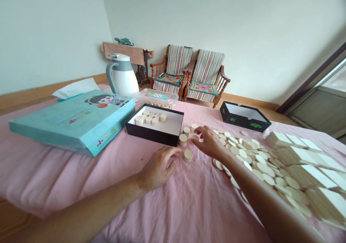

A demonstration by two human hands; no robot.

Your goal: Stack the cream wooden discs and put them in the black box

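Where the right hand [207, 141] reaches: a wooden disc [195, 138], between thumb and fingers over the pink cloth [189, 203]; whether it is gripped cannot be told.
Left hand [159, 167]: released, fingers loosely curled, near the front right corner of the shallow black tray [151, 134], just beside a small disc stack [188, 155].
Handling note: the step appears to be fingertip work on small stacks; a light pinch at the rims, kept level, should stop layers sliding, and the left hand could steady a neighbouring stack.
Tray contents: short, upright disc stacks on white lining, grouped mainly toward the left.
Loose discs [251, 156]: heap, overlapping, right of the right hand, partly hidden by the forearm.
Square pieces [310, 172]: pale, piled in rows beside the heap.
Second black box [238, 122]: white-lined, beyond the heap; front wall hides its floor.
Clear lidded container [157, 95]: behind the tray; small pale pieces inside.
Blue box [65, 118]: closed, left of the tray; contents not visible.
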